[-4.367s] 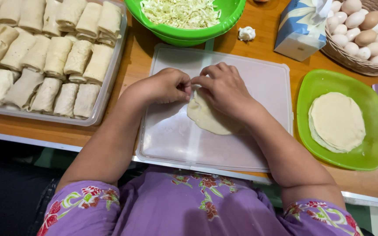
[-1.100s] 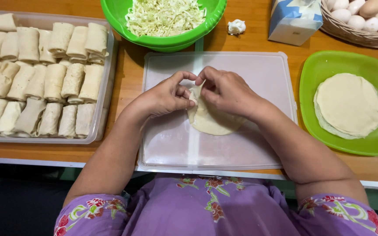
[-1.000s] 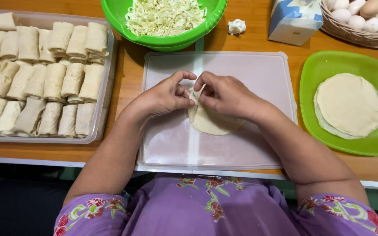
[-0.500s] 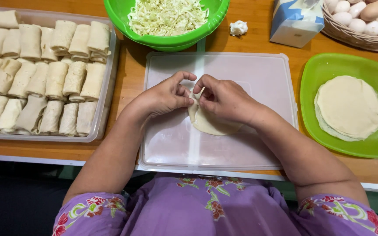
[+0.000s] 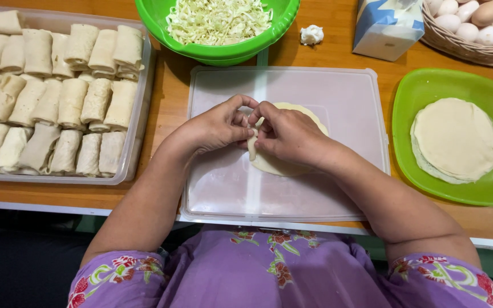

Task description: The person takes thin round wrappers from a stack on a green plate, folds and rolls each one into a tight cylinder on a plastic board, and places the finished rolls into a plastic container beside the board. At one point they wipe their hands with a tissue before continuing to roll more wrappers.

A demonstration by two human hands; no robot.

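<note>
A round pale wrapper (image 5: 275,164) lies on a clear plastic lid (image 5: 343,102) used as a work board. My left hand (image 5: 218,125) and my right hand (image 5: 286,134) meet over the wrapper's left side. Fingertips of both hands pinch its left edge, which is lifted and folded inward. Most of the wrapper is hidden under my right hand, and any filling on it cannot be seen.
A clear tray (image 5: 138,114) of several rolled wrappers sits at the left. A green bowl (image 5: 178,43) of shredded cabbage is at the back. A green plate (image 5: 412,91) holds a stack of wrappers (image 5: 455,140) at the right. A carton (image 5: 386,25), an egg basket (image 5: 469,54) and a white lump (image 5: 311,34) are behind.
Both hands have stayed on the wrapper; the left edge has been lifted and folded further in. The camera view has drifted slightly.
</note>
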